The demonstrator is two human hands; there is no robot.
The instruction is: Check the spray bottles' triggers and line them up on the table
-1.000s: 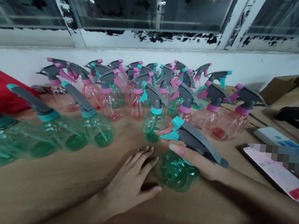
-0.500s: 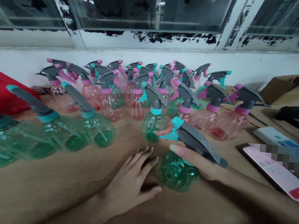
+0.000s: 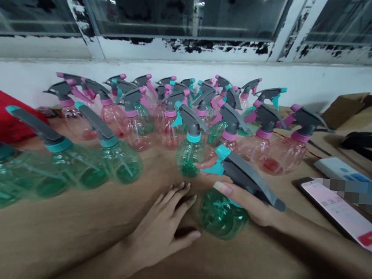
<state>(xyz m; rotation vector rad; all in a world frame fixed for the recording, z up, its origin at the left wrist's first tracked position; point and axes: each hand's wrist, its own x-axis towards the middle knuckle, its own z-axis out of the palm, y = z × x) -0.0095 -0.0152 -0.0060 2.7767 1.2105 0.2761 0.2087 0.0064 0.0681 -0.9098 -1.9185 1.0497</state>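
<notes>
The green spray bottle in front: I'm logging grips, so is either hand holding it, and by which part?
The right hand holds the green spray bottle by its grey trigger head. The left hand lies flat on the table, holding nothing.

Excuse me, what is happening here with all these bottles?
A person sits at a brown table crowded with small spray bottles, pink ones and green ones. The right hand grips the grey trigger head of a green spray bottle standing in front. The left hand rests flat on the table beside it, fingers spread. A phone lies to the right, screen lit.
</notes>
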